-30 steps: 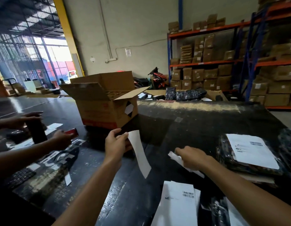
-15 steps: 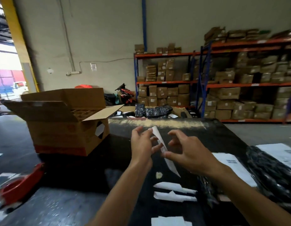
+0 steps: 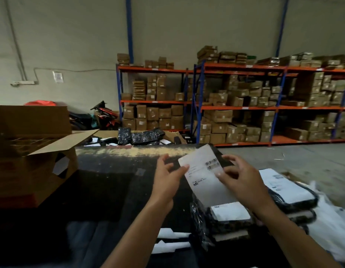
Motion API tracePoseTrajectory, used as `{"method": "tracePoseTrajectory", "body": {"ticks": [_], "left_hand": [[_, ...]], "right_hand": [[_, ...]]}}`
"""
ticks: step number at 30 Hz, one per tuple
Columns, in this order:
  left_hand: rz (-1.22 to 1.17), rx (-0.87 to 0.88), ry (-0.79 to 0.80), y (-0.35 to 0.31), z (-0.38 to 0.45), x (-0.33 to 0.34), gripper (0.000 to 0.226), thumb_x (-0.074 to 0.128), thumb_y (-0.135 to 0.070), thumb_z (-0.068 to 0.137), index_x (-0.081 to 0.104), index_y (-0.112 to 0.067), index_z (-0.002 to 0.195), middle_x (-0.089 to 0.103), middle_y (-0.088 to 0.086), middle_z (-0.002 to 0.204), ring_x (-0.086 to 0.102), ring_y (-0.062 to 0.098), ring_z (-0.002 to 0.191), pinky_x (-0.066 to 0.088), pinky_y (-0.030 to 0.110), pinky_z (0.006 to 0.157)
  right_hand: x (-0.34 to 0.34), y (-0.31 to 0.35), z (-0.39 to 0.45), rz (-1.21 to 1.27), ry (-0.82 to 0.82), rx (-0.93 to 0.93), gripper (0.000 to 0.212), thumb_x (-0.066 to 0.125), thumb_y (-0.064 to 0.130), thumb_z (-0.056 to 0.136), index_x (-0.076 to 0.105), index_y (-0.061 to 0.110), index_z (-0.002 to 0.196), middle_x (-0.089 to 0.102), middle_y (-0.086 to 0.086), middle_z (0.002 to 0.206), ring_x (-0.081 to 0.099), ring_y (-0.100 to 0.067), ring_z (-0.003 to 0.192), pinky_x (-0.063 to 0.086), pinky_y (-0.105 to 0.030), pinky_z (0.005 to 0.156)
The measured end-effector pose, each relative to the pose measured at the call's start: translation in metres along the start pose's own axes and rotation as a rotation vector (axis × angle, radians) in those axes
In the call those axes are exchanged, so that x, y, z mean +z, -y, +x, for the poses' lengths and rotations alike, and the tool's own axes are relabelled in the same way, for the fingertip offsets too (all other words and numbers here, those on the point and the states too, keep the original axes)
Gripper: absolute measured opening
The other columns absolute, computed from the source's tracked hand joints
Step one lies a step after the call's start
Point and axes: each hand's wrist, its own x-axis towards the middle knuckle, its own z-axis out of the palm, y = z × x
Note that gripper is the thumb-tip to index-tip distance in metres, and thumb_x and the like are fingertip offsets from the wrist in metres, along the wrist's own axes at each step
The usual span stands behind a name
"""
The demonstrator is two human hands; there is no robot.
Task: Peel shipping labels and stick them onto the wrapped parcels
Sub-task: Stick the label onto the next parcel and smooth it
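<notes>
- Close to the person, two white paper strips (image 3: 172,239) lie on the dark table (image 3: 113,190). They look like peeled backing, so keep them away from the sticky side.
- Just to the right sits a stack of wrapped parcels (image 3: 228,221) in dark bubble wrap. The top one already has a white label on it. A second labelled parcel (image 3: 287,190) lies further right on another pile.
- Above the stack, both hands hold one shipping label (image 3: 204,176) in the air. It is tilted and its printed side with the barcodes faces up.
- The left hand (image 3: 167,182) pinches the label's left edge with thumb and fingers. The right hand (image 3: 243,182) pinches its right side, with the fingertips on the print.
- I think the step now is to get this label down onto a parcel. I cannot tell if its backing is off yet.
- To do it well, hold only the edges and keep the label pulled flat. Put one edge down first, then rub across to the other edge. That pushes out bubbles on the bumpy wrap.
- Keep the barcodes smooth, with no folds.
- Further left stands an open cardboard box (image 3: 32,151) on the table.
- Past the table's far edge lie more dark wrapped parcels (image 3: 140,135).
- Far back, shelves (image 3: 245,108) are full of brown boxes.
</notes>
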Motion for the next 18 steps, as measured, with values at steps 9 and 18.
{"method": "tracePoseTrajectory", "body": {"ticks": [9,18], "left_hand": [[0.077,-0.06,0.149,0.036,0.006,0.038,0.045,0.062,0.005,0.085,0.047,-0.014,0.123,0.07,0.01,0.091,0.072,0.022,0.083,0.061,0.039,0.064],[0.302,-0.038,0.078,0.058,0.031,0.067,0.058,0.063,0.004,0.084,0.041,-0.013,0.135,0.068,0.012,0.096,0.07,0.022,0.086,0.061,0.044,0.06]], "right_hand": [[-0.024,-0.063,0.009,0.263,0.079,0.25,0.05,0.072,0.016,0.08,0.05,0.024,0.124,0.074,-0.002,0.097,0.069,-0.022,0.092,0.054,-0.05,0.086],[-0.019,-0.101,0.025,0.043,0.113,0.297,0.062,0.072,0.014,0.078,0.045,0.02,0.134,0.07,-0.004,0.109,0.063,-0.018,0.096,0.05,-0.033,0.079]]}}
